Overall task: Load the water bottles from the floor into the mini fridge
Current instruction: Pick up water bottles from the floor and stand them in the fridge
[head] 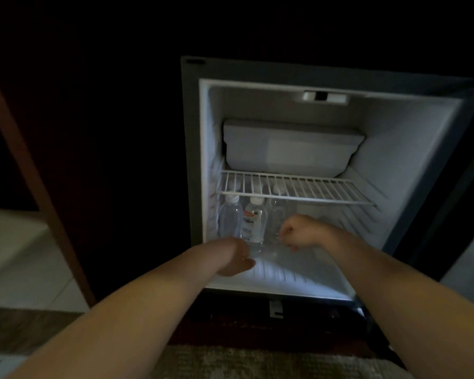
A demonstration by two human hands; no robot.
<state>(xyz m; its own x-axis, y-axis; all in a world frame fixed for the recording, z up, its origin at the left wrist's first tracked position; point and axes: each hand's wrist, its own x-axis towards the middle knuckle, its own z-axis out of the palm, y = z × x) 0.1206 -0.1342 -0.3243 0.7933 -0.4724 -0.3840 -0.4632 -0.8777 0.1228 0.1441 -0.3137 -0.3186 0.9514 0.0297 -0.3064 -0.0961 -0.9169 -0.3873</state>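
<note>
Right hand [298, 233] fingers clamp a clear bottle [277, 214]; left hand [234, 258] fingers (blurred) cannot be told, labelled bottle [253, 225] just beyond them.

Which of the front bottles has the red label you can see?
The middle bottle, its label with red on it facing out. The left bottle and the right bottle, next to the right hand, look plain and clear.

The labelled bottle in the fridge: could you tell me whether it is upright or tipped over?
Upright. The labelled bottle stands with its white cap at the top, just under the shelf.
</note>
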